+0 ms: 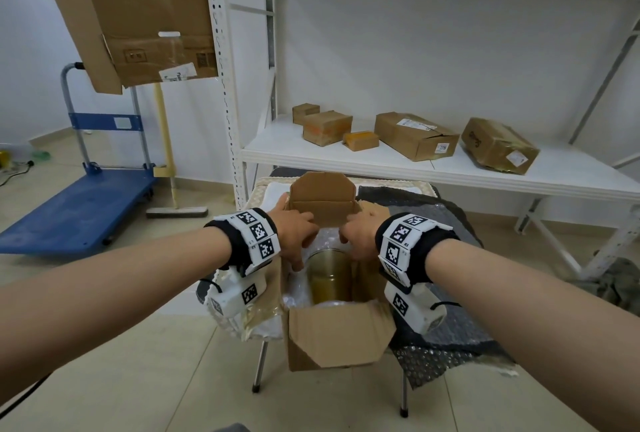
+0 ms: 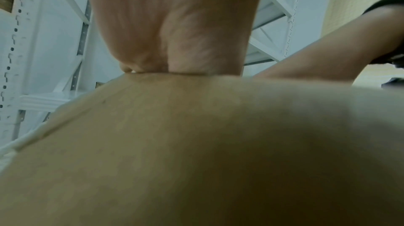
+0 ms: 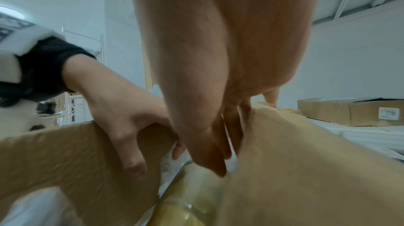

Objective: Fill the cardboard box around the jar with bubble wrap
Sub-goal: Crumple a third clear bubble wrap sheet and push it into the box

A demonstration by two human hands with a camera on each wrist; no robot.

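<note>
An open cardboard box stands on a small table, its back flap upright. Inside it stands a glass jar with golden contents, also seen in the right wrist view. Clear bubble wrap lies behind and left of the jar. My left hand hooks over the box's left flap, palm outside and fingers curled down its inner face. My right hand reaches in from the right, with its straight fingers pointing down between the jar and the right flap. Their tips are hidden in the head view.
A dark sheet of bubble wrap drapes over the table's right side. Behind stands a white shelf with several cardboard parcels. A blue platform cart and a broom stand on the tiled floor at left.
</note>
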